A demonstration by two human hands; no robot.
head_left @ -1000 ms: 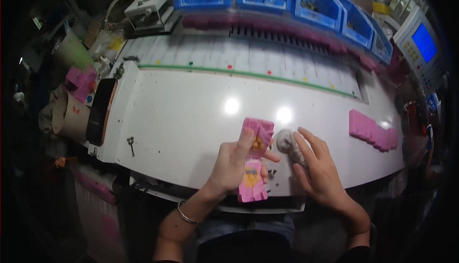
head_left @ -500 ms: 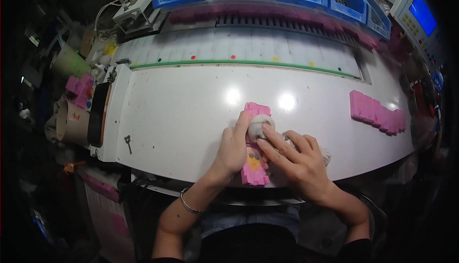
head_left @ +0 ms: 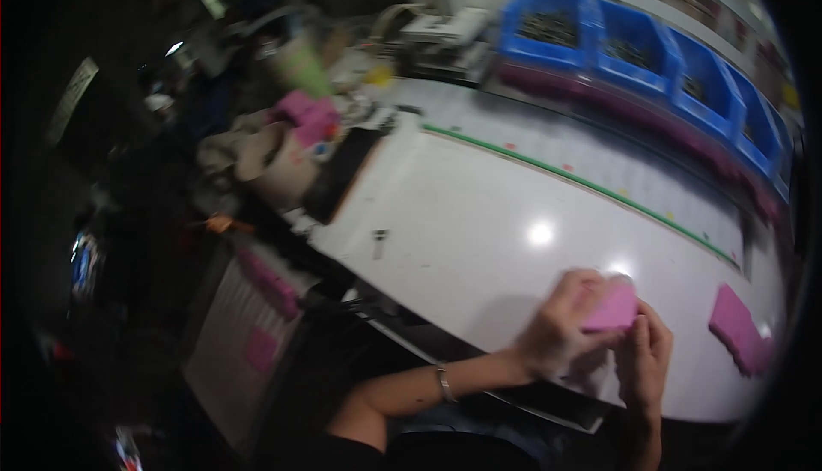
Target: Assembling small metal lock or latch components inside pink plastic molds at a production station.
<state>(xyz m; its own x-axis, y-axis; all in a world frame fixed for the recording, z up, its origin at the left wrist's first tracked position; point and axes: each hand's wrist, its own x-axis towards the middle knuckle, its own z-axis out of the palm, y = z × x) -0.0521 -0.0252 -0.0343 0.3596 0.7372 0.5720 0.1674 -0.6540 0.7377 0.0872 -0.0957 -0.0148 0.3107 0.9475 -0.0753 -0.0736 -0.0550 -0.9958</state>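
Observation:
Above the near right part of the white table, my two hands hold a pink mould block between them. My left hand grips it from the left, with fingers bent over its edge and smeared by motion. My right hand closes on its right lower side, thumb and fingers around the edge. The block's smooth outer face shows, and its inside is hidden. Something pale shows just behind its top edge, too blurred to name. To the right lies a row of pink blocks.
Blue bins of small dark parts line the back. A green-edged strip crosses the table before them. At the left are a dark pad, a beige container and a small key-like piece. Below is a pale surface with pink blocks.
The view has swung left. The pink mould, earlier spread open on the table under a round white cloth pad in my right hand, is now lifted and folded together in both hands.

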